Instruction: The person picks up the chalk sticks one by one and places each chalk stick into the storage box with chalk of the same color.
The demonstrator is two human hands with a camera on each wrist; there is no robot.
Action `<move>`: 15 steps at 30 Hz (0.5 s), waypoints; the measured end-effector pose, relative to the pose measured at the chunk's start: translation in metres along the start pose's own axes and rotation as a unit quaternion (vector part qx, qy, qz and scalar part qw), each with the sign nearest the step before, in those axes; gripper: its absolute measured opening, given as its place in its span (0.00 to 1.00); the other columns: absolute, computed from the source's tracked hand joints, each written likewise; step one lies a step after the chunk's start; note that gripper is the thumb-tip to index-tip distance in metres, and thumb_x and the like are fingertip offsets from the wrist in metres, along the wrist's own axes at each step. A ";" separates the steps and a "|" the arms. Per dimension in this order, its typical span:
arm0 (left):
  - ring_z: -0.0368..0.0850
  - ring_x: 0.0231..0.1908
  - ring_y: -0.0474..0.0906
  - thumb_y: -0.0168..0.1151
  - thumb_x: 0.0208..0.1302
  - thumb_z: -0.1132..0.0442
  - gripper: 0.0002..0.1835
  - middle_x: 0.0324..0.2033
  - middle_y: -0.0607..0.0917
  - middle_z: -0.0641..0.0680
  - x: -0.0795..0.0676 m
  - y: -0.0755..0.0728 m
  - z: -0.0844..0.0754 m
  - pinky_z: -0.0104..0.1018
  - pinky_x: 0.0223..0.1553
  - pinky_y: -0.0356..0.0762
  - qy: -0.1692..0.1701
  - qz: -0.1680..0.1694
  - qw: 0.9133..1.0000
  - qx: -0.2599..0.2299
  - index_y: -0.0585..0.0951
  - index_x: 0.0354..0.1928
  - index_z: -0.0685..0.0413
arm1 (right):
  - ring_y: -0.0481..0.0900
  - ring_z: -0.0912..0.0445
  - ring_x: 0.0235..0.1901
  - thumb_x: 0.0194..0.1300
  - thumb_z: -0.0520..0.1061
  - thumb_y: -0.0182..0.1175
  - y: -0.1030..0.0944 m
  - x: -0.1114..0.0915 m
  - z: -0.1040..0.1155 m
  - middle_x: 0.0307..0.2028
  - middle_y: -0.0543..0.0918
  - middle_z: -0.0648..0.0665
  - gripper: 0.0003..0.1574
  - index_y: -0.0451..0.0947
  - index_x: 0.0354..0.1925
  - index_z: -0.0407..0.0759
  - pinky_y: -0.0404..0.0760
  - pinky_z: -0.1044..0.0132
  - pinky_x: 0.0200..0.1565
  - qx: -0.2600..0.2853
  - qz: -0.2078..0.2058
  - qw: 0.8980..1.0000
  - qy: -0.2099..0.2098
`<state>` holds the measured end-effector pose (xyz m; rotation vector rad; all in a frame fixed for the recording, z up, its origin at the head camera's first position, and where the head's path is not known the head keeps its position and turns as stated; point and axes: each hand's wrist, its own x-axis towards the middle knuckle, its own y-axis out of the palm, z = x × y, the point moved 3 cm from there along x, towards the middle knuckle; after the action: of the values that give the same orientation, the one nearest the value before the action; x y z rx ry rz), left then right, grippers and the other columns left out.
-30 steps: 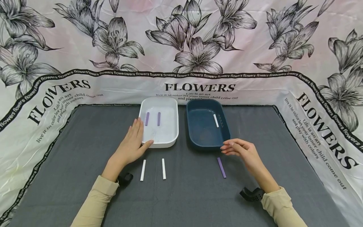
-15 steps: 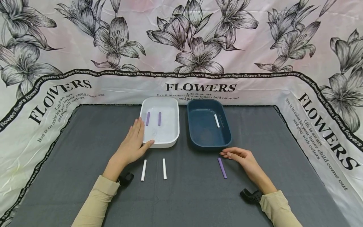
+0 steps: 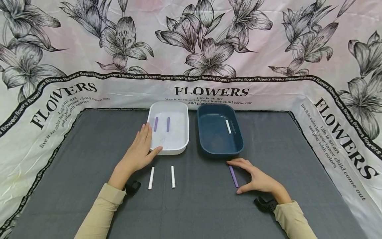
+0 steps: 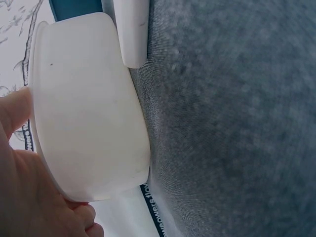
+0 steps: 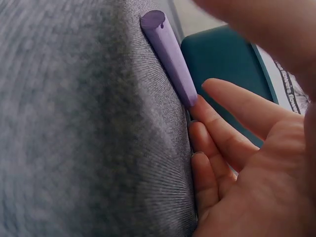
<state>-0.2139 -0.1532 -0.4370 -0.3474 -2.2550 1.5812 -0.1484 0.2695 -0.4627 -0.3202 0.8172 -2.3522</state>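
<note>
My left hand (image 3: 139,150) rests against the left side of a white tray (image 3: 184,132), fingers straight and thumb at its near rim. In that tray lie two purple chalk sticks (image 3: 156,124). My right hand (image 3: 256,177) is spread over the table around another purple chalk stick (image 3: 233,176). Its fingertips are near the far end and its thumb near the close end. In the right wrist view, one fingertip is at the far end of this chalk stick (image 5: 170,59); contact is hard to tell. A dark blue tray (image 3: 219,155) holds one white chalk stick (image 3: 228,126).
Two white chalk sticks (image 3: 151,178) lie on the grey cloth (image 3: 197,205) in front of the white tray. The trays stand side by side with a narrow gap. Behind them the cloth has a white flower-print border (image 3: 209,91).
My right hand has come down from the blue tray's near corner to the purple chalk stick, its thumb now spread away from the fingers. The left hand stays at the white tray.
</note>
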 end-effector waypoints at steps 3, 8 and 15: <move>0.56 0.72 0.30 0.41 0.68 0.36 0.49 0.72 0.37 0.64 0.000 0.000 -0.001 0.54 0.69 0.40 0.001 -0.001 1.000 0.001 0.40 0.71 0.69 | 0.57 0.54 0.63 0.44 0.53 0.76 0.001 -0.001 -0.001 0.66 0.61 0.49 0.56 0.61 0.69 0.50 0.60 0.66 0.58 -0.010 0.000 1.000 0.001; 0.56 0.72 0.30 0.41 0.67 0.35 0.49 0.72 0.37 0.64 0.000 -0.001 -0.001 0.54 0.69 0.40 0.000 0.000 1.000 0.001 0.41 0.71 0.69 | 0.58 0.57 0.62 0.47 0.55 0.73 0.001 0.000 -0.004 0.64 0.62 0.52 0.53 0.61 0.68 0.51 0.62 0.62 0.57 -0.031 0.001 1.000 0.003; 0.56 0.72 0.31 0.41 0.68 0.36 0.49 0.72 0.37 0.65 0.001 -0.001 -0.002 0.54 0.69 0.40 0.001 0.001 1.000 0.002 0.41 0.71 0.70 | 0.58 0.57 0.61 0.49 0.55 0.72 0.002 0.000 -0.004 0.63 0.63 0.52 0.50 0.62 0.67 0.51 0.63 0.60 0.56 -0.046 -0.002 0.999 -0.002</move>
<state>-0.2136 -0.1517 -0.4355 -0.3501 -2.2513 1.5847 -0.1490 0.2708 -0.4670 -0.3640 0.9261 -2.3214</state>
